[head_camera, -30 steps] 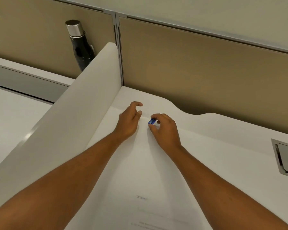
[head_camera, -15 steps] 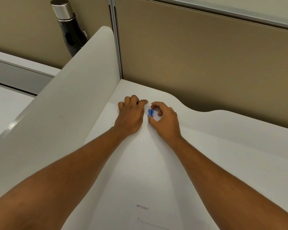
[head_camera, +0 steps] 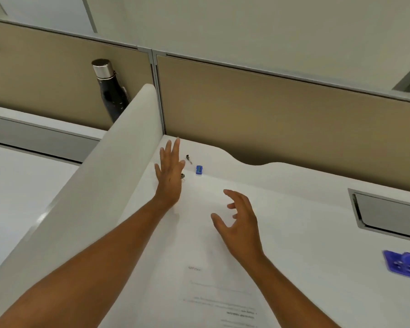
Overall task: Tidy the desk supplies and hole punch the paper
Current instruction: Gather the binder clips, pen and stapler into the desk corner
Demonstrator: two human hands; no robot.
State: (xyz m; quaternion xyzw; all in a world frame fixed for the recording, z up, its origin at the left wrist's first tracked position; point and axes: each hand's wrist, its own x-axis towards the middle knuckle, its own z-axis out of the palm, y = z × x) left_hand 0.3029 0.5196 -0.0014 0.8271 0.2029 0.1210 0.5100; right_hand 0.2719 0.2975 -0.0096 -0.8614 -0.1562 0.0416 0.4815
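Both hands (head_camera: 169, 172) (head_camera: 240, 221) splayed (empty) near small blocky blue sharpener (head_camera: 199, 169).

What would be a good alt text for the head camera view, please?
Two bare, empty hands hover over a white desk: left hand flat, right hand open. A small blue clip lies beyond them; a blue hole punch sits far right.

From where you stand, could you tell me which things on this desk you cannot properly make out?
Head view only:
- Purple object at the right edge: cut off by the frame and blurred; possibly the hole punch.
- Small dark items beside the left hand: too small to identify; another is partly hidden by that hand.
- Print on the paper: faint, too small to read.
- Bottle: its base is hidden behind the white divider.
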